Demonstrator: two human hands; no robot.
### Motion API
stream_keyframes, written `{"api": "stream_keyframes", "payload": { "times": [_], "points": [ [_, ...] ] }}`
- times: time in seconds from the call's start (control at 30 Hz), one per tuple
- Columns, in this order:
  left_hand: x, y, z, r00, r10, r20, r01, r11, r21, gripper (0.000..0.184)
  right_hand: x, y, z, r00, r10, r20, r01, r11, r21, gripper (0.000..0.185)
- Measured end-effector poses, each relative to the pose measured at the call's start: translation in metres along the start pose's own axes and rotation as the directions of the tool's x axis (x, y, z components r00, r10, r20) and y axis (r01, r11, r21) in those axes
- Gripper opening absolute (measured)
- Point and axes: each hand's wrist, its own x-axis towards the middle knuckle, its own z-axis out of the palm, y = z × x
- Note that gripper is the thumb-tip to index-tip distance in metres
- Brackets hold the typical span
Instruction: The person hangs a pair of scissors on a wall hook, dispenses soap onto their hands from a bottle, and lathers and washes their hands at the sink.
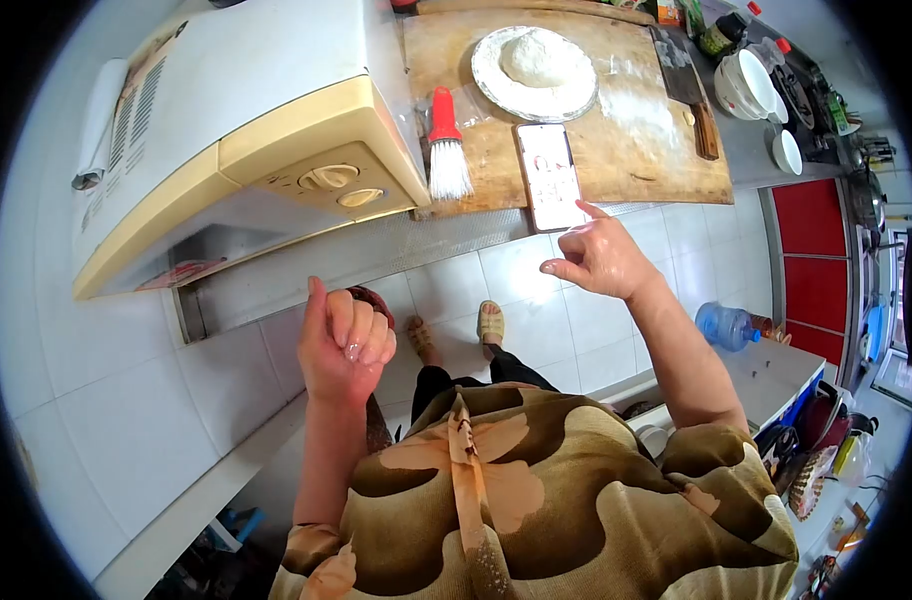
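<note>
A phone point(550, 178) with a lit screen lies at the front edge of the wooden board point(626, 170), its lower end sticking out past the edge. My right hand point(606, 255) is at its lower right corner, index finger stretched to the screen and thumb apart, holding nothing. Whether the fingertip touches the glass I cannot tell. My left hand point(346, 342) is held up in front of my body, fingers curled into the palm and thumb raised, with nothing visible in it. Pale smears mark both hands. Behind the phone, a plate point(489, 75) carries a floury mound of dough point(536, 57).
Left of the phone lies a red-handled brush point(446, 145). A cleaver point(691, 90) rests on the board's right side, near white bowls point(746, 85). The white and yellow appliance point(276, 130) with knobs stands at the left. A blue water jug point(726, 326) is at the right.
</note>
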Motion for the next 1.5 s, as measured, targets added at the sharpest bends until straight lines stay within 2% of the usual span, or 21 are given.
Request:
{"api": "stream_keyframes", "payload": {
  "times": [0.2,0.4,0.53,0.6,0.63,0.7,0.73,0.8,0.87,0.9,0.93,1.0,1.03,1.07,1.13,1.17,1.23,1.33,1.4,1.43,1.5],
  "points": [
    [0.002,-0.002,0.002,1.000,-0.021,-0.008,0.020,0.999,-0.024,0.054,-0.002,0.003,0.006,1.000,0.014,0.020,-0.013,0.999,-0.030,0.046],
    [0.003,-0.001,0.002,0.999,-0.044,-0.010,0.044,0.998,-0.051,0.055,0.000,0.002,0.005,0.999,0.036,0.004,-0.037,0.999,0.032,0.043],
    [-0.004,-0.001,0.001,0.997,-0.006,-0.078,0.003,0.999,-0.049,0.055,0.001,-0.002,0.001,0.995,0.090,0.041,-0.090,0.996,-0.002,0.052],
    [-0.004,0.001,-0.004,1.000,-0.009,0.023,0.010,0.998,-0.061,0.053,0.001,0.003,0.008,0.998,0.040,0.047,-0.037,0.997,-0.065,0.053],
    [-0.003,0.002,-0.004,1.000,0.002,0.023,-0.001,0.998,-0.058,0.053,0.000,0.001,0.007,0.999,0.036,0.014,-0.036,0.999,-0.026,0.055],
    [-0.010,-0.001,0.001,0.997,0.008,-0.073,-0.015,0.996,-0.085,0.054,0.004,-0.001,0.006,0.997,0.050,0.058,-0.050,0.999,-0.010,0.049],
    [-0.013,-0.003,0.001,0.997,0.005,-0.071,-0.011,0.997,-0.083,0.054,0.002,-0.001,0.005,0.993,0.083,0.083,-0.082,0.997,-0.007,0.045],
    [-0.012,-0.003,0.002,1.000,0.003,-0.022,-0.005,0.996,-0.088,0.054,-0.001,-0.001,0.004,0.999,0.019,0.037,-0.018,0.999,-0.039,0.045],
    [-0.017,-0.004,0.004,0.999,0.030,-0.029,-0.032,0.996,-0.083,0.053,-0.006,-0.015,-0.006,0.999,0.018,-0.044,-0.011,0.988,0.152,0.045],
    [-0.020,-0.006,0.005,0.999,0.036,-0.023,-0.038,0.996,-0.079,0.053,-0.008,-0.025,-0.010,0.994,-0.032,-0.102,0.055,0.969,0.242,0.042],
    [-0.023,-0.007,0.004,0.999,0.031,-0.016,-0.033,0.997,-0.075,0.053,-0.009,-0.034,-0.009,0.994,-0.026,-0.109,0.052,0.969,0.241,0.042],
    [-0.029,-0.007,0.002,0.998,0.055,-0.018,-0.056,0.996,-0.074,0.053,-0.005,-0.055,-0.007,0.961,-0.157,-0.227,0.262,0.779,0.570,0.041],
    [-0.033,-0.006,0.005,0.997,0.067,-0.024,-0.068,0.996,-0.065,0.053,-0.001,-0.067,-0.003,0.950,-0.176,-0.260,0.308,0.676,0.669,0.041],
    [-0.039,-0.004,0.008,0.996,0.079,-0.039,-0.082,0.992,-0.092,0.053,0.006,-0.079,0.006,0.948,-0.183,-0.262,0.316,0.664,0.678,0.041],
    [-0.051,-0.001,0.008,0.996,0.076,-0.038,-0.079,0.991,-0.112,0.052,0.015,-0.101,0.024,0.992,-0.073,-0.102,0.122,0.373,0.920,0.046],
    [-0.056,0.002,0.004,0.996,0.095,0.001,-0.094,0.988,-0.123,0.052,0.021,-0.115,0.029,0.990,-0.085,-0.114,0.133,0.273,0.953,0.048],
    [-0.064,0.011,-0.002,0.991,0.125,0.052,-0.117,0.984,-0.136,0.051,0.034,-0.139,0.037,0.983,-0.150,-0.106,0.123,0.112,0.986,0.052],
    [-0.086,0.024,-0.018,0.984,0.160,0.080,-0.142,0.970,-0.196,0.048,0.048,-0.182,0.042,0.971,-0.209,-0.112,0.080,-0.154,0.985,0.044],
    [-0.093,0.031,-0.032,0.947,0.319,-0.043,-0.320,0.921,-0.222,0.043,0.057,-0.225,0.045,0.984,-0.164,0.064,-0.142,-0.528,0.837,0.037],
    [-0.096,0.035,-0.031,0.945,0.325,-0.029,-0.323,0.919,-0.228,0.043,0.063,-0.246,0.045,0.973,-0.215,0.088,-0.196,-0.559,0.806,0.032],
    [-0.109,0.045,-0.027,0.839,0.420,-0.345,-0.435,0.900,0.037,0.040,0.078,-0.291,0.067,0.941,-0.313,0.129,-0.303,-0.612,0.730,0.031]
  ]
}}
